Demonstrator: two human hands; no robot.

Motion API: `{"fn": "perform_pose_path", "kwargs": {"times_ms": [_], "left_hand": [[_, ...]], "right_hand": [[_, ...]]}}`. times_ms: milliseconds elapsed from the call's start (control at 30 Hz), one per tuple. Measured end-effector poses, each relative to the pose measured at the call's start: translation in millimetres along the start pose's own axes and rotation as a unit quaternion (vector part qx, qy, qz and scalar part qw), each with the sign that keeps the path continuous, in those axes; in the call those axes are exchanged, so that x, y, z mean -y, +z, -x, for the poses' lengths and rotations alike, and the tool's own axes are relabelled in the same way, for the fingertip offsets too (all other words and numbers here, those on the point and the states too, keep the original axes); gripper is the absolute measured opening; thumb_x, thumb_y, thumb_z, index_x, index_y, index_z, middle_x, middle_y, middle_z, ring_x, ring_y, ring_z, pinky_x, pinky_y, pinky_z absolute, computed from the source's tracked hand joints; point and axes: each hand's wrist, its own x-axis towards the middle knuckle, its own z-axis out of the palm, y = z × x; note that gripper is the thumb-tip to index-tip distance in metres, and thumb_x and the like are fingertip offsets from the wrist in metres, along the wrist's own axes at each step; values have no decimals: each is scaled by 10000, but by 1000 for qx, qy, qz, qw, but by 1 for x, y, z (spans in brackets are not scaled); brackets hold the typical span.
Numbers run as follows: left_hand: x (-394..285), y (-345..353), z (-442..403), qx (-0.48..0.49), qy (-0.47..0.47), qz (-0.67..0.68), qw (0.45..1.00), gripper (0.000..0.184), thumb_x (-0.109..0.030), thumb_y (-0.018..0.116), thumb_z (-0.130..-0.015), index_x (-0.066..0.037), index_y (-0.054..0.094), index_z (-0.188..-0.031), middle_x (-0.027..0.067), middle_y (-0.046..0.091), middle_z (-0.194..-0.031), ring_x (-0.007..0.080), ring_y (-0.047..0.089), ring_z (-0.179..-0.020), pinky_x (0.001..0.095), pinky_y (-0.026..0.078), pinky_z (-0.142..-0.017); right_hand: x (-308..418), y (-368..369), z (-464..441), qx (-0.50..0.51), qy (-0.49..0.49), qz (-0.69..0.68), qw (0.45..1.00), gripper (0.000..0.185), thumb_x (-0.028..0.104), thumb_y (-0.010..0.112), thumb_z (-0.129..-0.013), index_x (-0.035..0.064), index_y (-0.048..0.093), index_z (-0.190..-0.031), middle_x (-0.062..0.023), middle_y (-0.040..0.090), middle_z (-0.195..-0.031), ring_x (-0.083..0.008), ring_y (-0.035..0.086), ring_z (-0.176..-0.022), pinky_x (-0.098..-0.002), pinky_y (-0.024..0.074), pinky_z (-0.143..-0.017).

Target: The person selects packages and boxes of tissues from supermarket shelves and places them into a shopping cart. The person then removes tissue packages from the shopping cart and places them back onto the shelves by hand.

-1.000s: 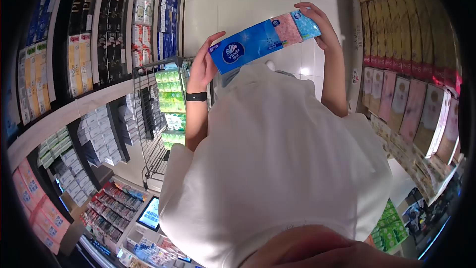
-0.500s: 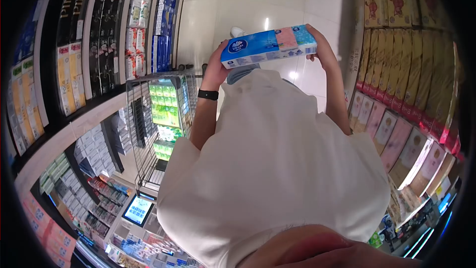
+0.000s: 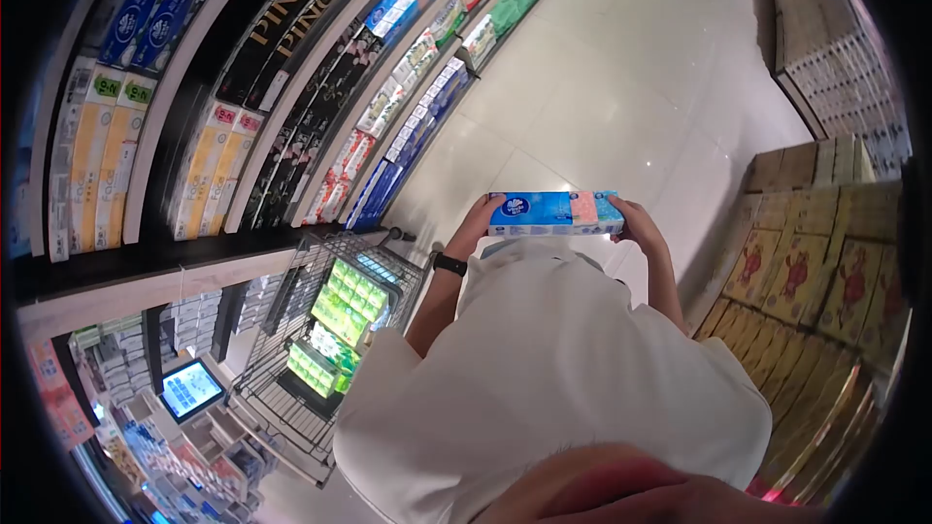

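Far left, shelves (image 3: 160, 286) now slant across the view, and beside them stands a wire cart (image 3: 275, 448) with green packs (image 3: 349, 299) in it. Left hand (image 3: 474, 220) grips one end of the blue pack (image 3: 544, 214), which now sits more level and closer to the white shirt (image 3: 553, 359); right hand (image 3: 638, 225) clasps the other end, yellow cartons (image 3: 791, 267) farther right, so the two-handed hold stays unbroken
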Motion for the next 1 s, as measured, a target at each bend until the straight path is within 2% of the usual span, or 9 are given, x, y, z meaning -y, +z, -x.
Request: {"fn": "perform_pose_path", "kwargs": {"times_ms": [100, 300, 400, 567, 633, 767, 900, 967, 1000], "left_hand": [[4, -20, -36, -71, 21, 3, 997, 459, -441, 630, -925, -81, 605, -1209, 39, 660, -1012, 115, 627, -898, 274, 505, -762], [-55, -51, -90, -278, 244, -31, 929, 602, -262, 772, -864, 35, 501, -1313, 90, 669, -938, 131, 618, -851, 278, 508, -749], [-141, -61, -123, -334, 366, -66, 866, 678, -156, 784, -851, 48, 434, -1395, 119, 657, -1064, 148, 615, -922, 292, 500, -857], [-341, -68, -142, -405, 514, -80, 752, 598, -105, 771, -842, 32, 493, -1354, 139, 637, -1214, 188, 598, -1120, 306, 469, -966], [-402, -78, -145, -475, 490, -109, 723, 553, -118, 766, -835, 10, 534, -1321, 137, 645, -1204, 235, 604, -1142, 338, 477, -971], [-493, -95, -141, -632, 494, -350, 484, 509, -168, 803, -794, -17, 607, -1238, 173, 645, -1175, 324, 597, -1092, 395, 466, -911], [-519, -127, -158, -697, 352, -470, 410, 489, -189, 806, -775, -69, 635, -1218, 128, 648, -1197, 333, 505, -1225, 485, 349, -1022], [-507, -149, -174, -712, 306, -475, 418, 489, -197, 767, -804, -106, 614, -1260, 110, 613, -1286, 352, 439, -1294, 530, 255, -1075], [-503, -153, -179, -720, 278, -486, 411, 497, -179, 743, -821, -109, 593, -1289, 124, 584, -1331, 364, 430, -1306, 530, 260, -1081]], "right_hand": [[54, 3, -40, 38, -5, 48, 998, 576, 521, 597, -927, -41, 599, -1055, -96, 634, -758, -165, 619, -545, -267, 535, -527], [178, 12, -161, 113, -57, 110, 986, 468, 398, 692, -899, -2, 593, -1122, -97, 653, -901, -163, 664, -670, -287, 562, -619], [251, 22, -240, 127, -220, 166, 953, 492, 298, 723, -886, 40, 580, -1280, -82, 627, -1116, -159, 621, -1009, -326, 513, -857], [436, 70, -326, 174, -429, 43, 885, 581, 127, 753, -862, -15, 512, -1371, -114, 591, -1228, -177, 641, -983, -307, 526, -844], [523, 90, -338, 238, -491, 9, 838, 588, 111, 750, -865, 1, 506, -1388, -106, 558, -1256, -202, 611, -1073, -314, 519, -885], [654, 131, -362, 199, -624, 97, 749, 564, 148, 724, -889, 72, 513, -1406, -96, 517, -1240, -246, 525, -1173, -334, 519, -920], [710, 182, -389, 207, -660, 152, 706, 543, 180, 698, -902, 49, 517, -1396, -143, 567, -1185, -263, 583, -1083, -335, 524, -897], [708, 214, -431, 215, -661, 219, 685, 558, 185, 682, -896, 26, 499, -1400, -194, 602, -1104, -305, 615, -1017, -357, 510, -862], [704, 222, -438, 209, -707, 237, 633, 574, 179, 672, -882, 4, 489, -1397, -218, 612, -1063, -337, 619, -971, -378, 488, -841]]}}
